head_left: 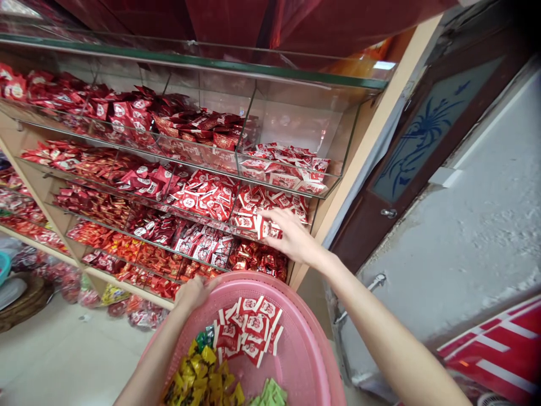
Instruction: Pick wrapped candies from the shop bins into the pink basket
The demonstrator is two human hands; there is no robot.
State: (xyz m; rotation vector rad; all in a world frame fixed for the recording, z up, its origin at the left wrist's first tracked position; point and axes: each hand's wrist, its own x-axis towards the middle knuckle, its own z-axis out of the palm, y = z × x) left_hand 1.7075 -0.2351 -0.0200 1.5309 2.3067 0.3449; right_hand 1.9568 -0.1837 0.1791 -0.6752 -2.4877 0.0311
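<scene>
My left hand (pixel 192 294) grips the rim of a large pink plastic basket (pixel 310 316), its fingers closed over the far left edge. Inside the basket lie red-and-white candy packets (pixel 255 324), yellow wrapped candies (pixel 202 375), a few dark green ones (pixel 205 336) and light green ones (pixel 270 393). My right hand (pixel 291 237) reaches to a shelf compartment at the right end of the rack. Between its thumb and fingers is a red-and-white candy packet (pixel 267 228), just in front of matching packets (pixel 291 202) in that compartment.
A wooden rack with glass shelves (pixel 291 189) holds red and orange wrapped sweets in divided rows. Bagged sweets (pixel 146 316) lie on the floor under it. At right are a dark door (pixel 426 129), a grey wall (pixel 477 237) and a pipe (pixel 359 296). A woven basket (pixel 29 299) stands left.
</scene>
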